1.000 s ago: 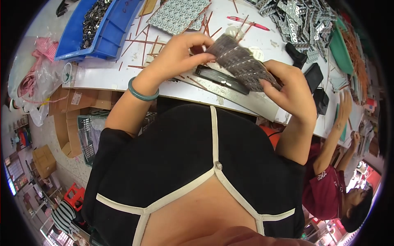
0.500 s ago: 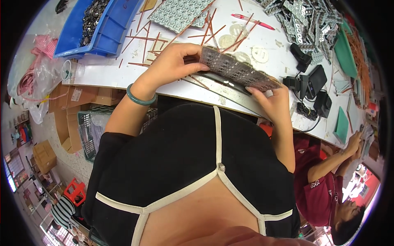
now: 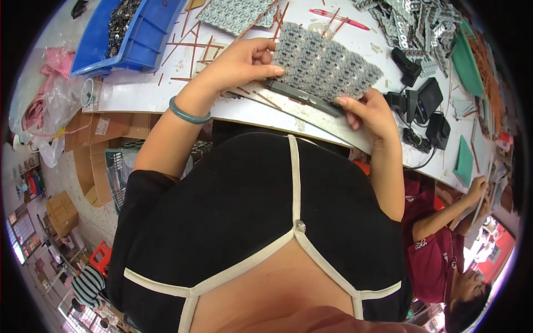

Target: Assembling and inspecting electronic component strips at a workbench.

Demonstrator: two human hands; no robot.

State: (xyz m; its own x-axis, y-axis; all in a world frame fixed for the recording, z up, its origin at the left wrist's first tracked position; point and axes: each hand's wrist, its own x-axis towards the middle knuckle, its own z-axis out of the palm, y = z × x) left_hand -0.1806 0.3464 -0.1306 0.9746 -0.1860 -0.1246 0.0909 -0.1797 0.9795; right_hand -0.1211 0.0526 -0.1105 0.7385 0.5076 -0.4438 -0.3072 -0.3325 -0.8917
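Between my two hands is a grey panel (image 3: pixel 322 61) with a scalloped far edge and rows of small dark holes, its patterned face in view. My left hand (image 3: pixel 250 64) pinches its left edge between thumb and fingers. At the near right corner, my right hand (image 3: pixel 367 112) grips it with the thumb on top and the fingers mostly underneath. Just under the panel's near edge runs a dark straight bar (image 3: pixel 305 99), which lies along a metal strip (image 3: pixel 294 117) at the table's front. A similar grey-green panel (image 3: pixel 236 16) lies beyond my left hand.
A blue bin (image 3: pixel 141 39) of small dark parts stands at the left. Thin reddish-brown strips (image 3: pixel 195 49) and a pink pen (image 3: pixel 340 19) are strewn about. Right are black adapters (image 3: pixel 427 100), with metal pieces (image 3: pixel 411 25) heaped behind. A co-worker (image 3: pixel 438 244) sits at right.
The panel has tipped from steeply tilted to flatter, so its patterned face now shows. Both hands have moved slightly away from me with it.
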